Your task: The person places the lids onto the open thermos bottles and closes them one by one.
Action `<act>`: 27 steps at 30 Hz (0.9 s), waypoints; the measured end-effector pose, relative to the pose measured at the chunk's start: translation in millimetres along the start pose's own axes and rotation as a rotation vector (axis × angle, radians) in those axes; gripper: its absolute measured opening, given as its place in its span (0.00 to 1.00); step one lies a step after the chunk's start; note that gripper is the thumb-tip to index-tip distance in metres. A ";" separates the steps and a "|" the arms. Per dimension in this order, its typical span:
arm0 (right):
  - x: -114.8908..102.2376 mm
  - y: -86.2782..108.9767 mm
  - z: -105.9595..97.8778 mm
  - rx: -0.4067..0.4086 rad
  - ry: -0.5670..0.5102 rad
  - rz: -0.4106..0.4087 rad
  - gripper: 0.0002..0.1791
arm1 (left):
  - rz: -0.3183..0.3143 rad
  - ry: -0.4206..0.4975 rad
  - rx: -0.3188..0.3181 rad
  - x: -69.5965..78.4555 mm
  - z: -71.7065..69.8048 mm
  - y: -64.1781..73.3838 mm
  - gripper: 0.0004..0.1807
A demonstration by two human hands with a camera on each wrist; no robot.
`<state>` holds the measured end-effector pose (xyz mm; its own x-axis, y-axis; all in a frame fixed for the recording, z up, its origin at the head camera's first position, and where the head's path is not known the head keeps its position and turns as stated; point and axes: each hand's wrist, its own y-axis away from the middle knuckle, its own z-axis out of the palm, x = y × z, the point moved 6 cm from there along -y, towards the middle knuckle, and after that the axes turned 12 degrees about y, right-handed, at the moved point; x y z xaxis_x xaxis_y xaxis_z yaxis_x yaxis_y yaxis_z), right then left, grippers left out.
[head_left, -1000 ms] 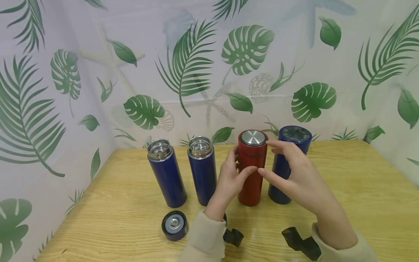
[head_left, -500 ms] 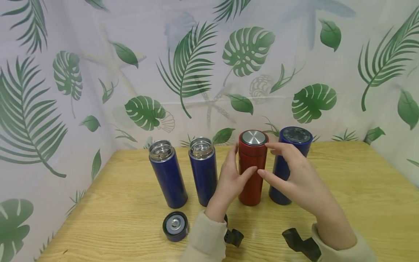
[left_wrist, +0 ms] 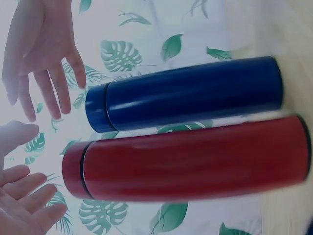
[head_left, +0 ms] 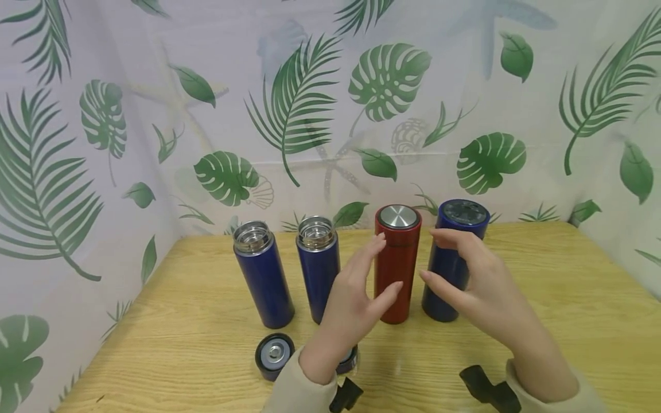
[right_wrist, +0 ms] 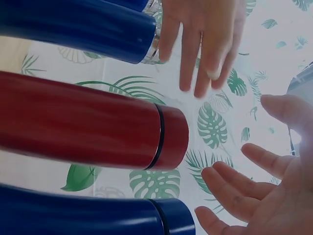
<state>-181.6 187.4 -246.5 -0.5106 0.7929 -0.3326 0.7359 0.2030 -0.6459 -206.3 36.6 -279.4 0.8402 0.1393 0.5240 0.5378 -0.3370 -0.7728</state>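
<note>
A red thermos bottle with a silver-topped lid stands upright between my two hands. My left hand is just left of it, with fingers extended and thumb spread. To the red bottle's right, my right hand is held with fingers and thumb apart, in front of a capped blue thermos bottle. In the left wrist view both the red bottle and the blue one have their lids on. The right wrist view shows a gap between my right hand and the red bottle.
Two uncapped blue bottles, one at far left and one beside it, show steel mouths. An upturned lid lies in front of them, and another lid is partly hidden by my left arm. A leaf-print cloth backs the wooden table.
My left hand has come off the red bottle and moved toward me, uncovering the second lid. My right hand has drawn slightly right, away from the bottle. The bottles stay in place.
</note>
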 end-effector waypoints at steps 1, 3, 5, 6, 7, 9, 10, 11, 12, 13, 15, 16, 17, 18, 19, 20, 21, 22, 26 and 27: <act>0.2 0.3 0.3 0.000 0.001 0.001 0.30 | -0.002 -0.001 -0.016 -0.5 -2.2 2.6 0.29; 0.1 1.0 1.1 0.002 0.012 0.004 0.30 | -0.004 -0.001 -0.038 -1.6 -7.7 7.5 0.28; -1.0 1.1 2.9 0.000 0.021 0.002 0.29 | -0.014 -0.010 -0.050 -3.3 -14.3 11.6 0.28; -1.8 1.0 4.4 -0.006 0.023 0.002 0.29 | -0.023 -0.019 -0.054 -4.3 -17.9 13.3 0.28; -2.9 0.7 5.9 -0.010 0.027 -0.001 0.28 | -0.036 -0.030 -0.058 -5.7 -21.6 15.1 0.28; -5.7 -0.1 9.8 -0.026 0.033 -0.004 0.27 | -0.068 -0.059 -0.066 -8.7 -29.4 18.3 0.28; -7.3 -0.7 11.8 -0.034 0.023 -0.007 0.27 | -0.084 -0.077 -0.067 -10.1 -33.6 20.1 0.29; -9.0 -1.4 13.8 -0.041 0.016 -0.009 0.27 | -0.098 -0.094 -0.067 -11.5 -38.0 21.7 0.28; -10.7 -2.2 15.8 -0.045 0.014 -0.011 0.26 | -0.108 -0.113 -0.066 -12.7 -42.5 23.3 0.28; -12.5 -3.5 18.1 -0.048 0.011 -0.014 0.26 | -0.115 -0.127 -0.060 -13.9 -47.4 25.0 0.28; -15.9 -6.4 23.1 -0.052 -0.010 -0.017 0.25 | -0.118 -0.148 -0.044 -15.8 -57.4 27.9 0.27; -17.6 -8.0 25.8 -0.053 -0.020 -0.019 0.25 | -0.117 -0.156 -0.035 -16.7 -62.1 29.1 0.26; -19.4 -9.7 28.6 -0.054 -0.024 -0.018 0.25 | -0.114 -0.162 -0.026 -17.6 -66.7 30.0 0.26; -21.2 -11.5 31.8 -0.060 -0.034 -0.015 0.25 | -0.114 -0.169 -0.018 -18.5 -71.1 30.9 0.25; -23.2 -13.4 34.9 -0.065 -0.047 -0.014 0.24 | -0.114 -0.171 -0.009 -19.5 -75.3 31.7 0.25; -25.3 -15.1 37.9 -0.066 -0.059 -0.014 0.24 | -0.114 -0.178 -0.001 -20.5 -79.3 32.5 0.24; -27.3 -16.9 40.8 -0.067 -0.065 -0.016 0.24 | -0.121 -0.182 0.007 -21.3 -83.1 33.2 0.23; -29.5 -18.5 43.3 -0.067 -0.073 -0.019 0.24 | -0.130 -0.188 0.012 -22.1 -86.7 33.8 0.23; -36.2 -22.4 51.1 -0.064 -0.088 -0.035 0.25 | -0.173 -0.194 0.012 -24.3 -96.8 35.5 0.21; -37.3 -22.8 52.6 -0.067 -0.087 -0.036 0.25 | -0.185 -0.194 0.003 -24.5 -98.2 35.7 0.20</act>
<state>-202.7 123.0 -255.5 -0.5720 0.7322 -0.3698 0.7429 0.2713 -0.6120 -214.5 -70.3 -284.6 0.7246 0.3747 0.5784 0.6838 -0.2860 -0.6713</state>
